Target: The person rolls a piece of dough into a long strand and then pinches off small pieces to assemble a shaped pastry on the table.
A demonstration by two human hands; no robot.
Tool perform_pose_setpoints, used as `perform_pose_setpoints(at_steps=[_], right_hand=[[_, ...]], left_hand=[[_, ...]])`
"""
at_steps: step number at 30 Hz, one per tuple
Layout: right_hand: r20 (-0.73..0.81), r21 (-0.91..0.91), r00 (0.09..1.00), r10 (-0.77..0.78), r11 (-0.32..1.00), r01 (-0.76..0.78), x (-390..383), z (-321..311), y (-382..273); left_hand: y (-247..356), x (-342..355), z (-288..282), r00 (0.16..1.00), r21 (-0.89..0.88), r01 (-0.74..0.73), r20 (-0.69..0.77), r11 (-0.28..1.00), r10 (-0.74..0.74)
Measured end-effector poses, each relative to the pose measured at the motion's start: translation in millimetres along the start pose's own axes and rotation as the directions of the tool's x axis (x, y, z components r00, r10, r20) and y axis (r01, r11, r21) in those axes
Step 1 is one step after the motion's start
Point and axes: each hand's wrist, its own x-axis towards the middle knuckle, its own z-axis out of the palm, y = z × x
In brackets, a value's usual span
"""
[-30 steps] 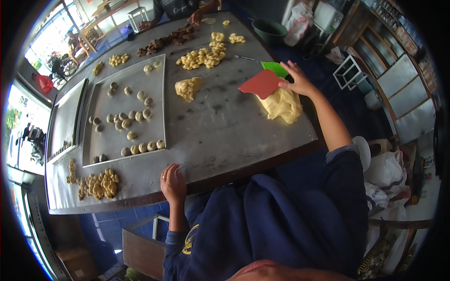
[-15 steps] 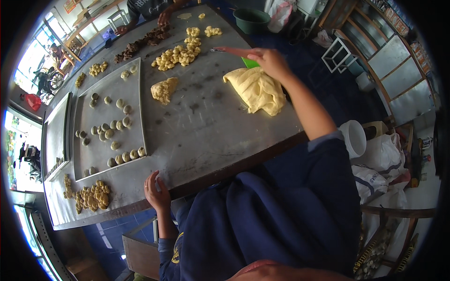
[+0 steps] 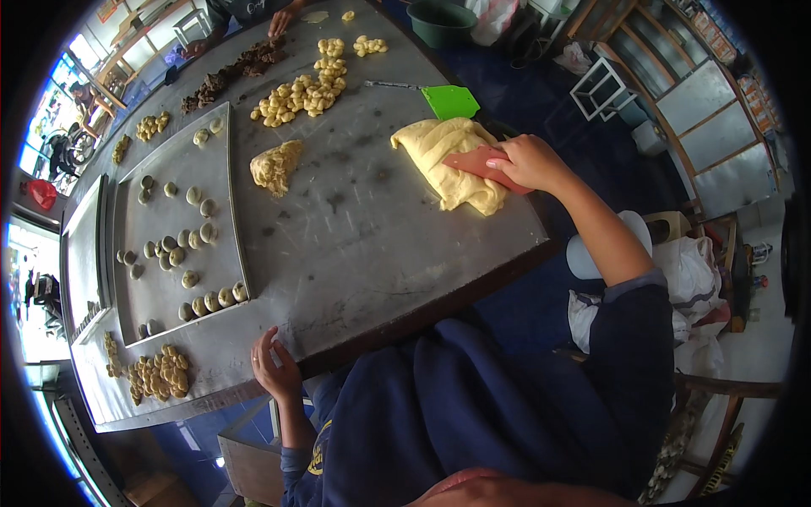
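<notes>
A navy top (image 3: 414, 406) is draping in folds, its sleeves (image 3: 635, 325) are ending in paler cuffs (image 3: 635, 286), and a yellow print (image 3: 318, 456) is showing

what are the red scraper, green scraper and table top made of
Red scraper: probably plastic, matte, judging by its even colour. Green scraper: likely plastic too, smooth, solid bright colour. Table top: apparently metal, dull grey, scuffed, with soft glare.

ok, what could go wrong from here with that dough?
Dough lies near the table's right edge; a hard push with the red scraper might send some over.
Green scraper sits just beyond the dough, so it could get knocked.
Left grip is away from the dough, so the mass may drag unsteadied.
</notes>
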Motion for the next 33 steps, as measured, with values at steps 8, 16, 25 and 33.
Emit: perform_pose_setpoints(at_steps=[8, 16, 25, 33], right_hand=[[0.091, 0.138, 0.989, -0.120, 0.985, 0.107, 22.3, 8.8, -30.9], [0.071, 0.242, 0.989, -0.133, 0.964, 0.112, 76.8, 27.9, 3.5], [0.160, 0.478, 0.987, -0.018, 0.876, -0.062, 100.0, 51.1, 43.1], [0.072, 0.677, 0.977, 0.199, 0.710, -0.195, 50.3, 72.1, 5.1]], left_hand=[[6.0, -0.9, -1.3, 0.998, 0.009, -0.066, -0.016, 0.998, 0.066], [6.6, 0.5, -1.1, 0.996, 0.025, -0.082, -0.031, 0.996, 0.083], [6.8, 0.5, -0.2, 0.992, 0.037, -0.074, -0.098, 0.997, 0.077], [6.3, -3.9, 0.2, 0.985, 0.017, -0.095, -0.142, 0.995, 0.096]])
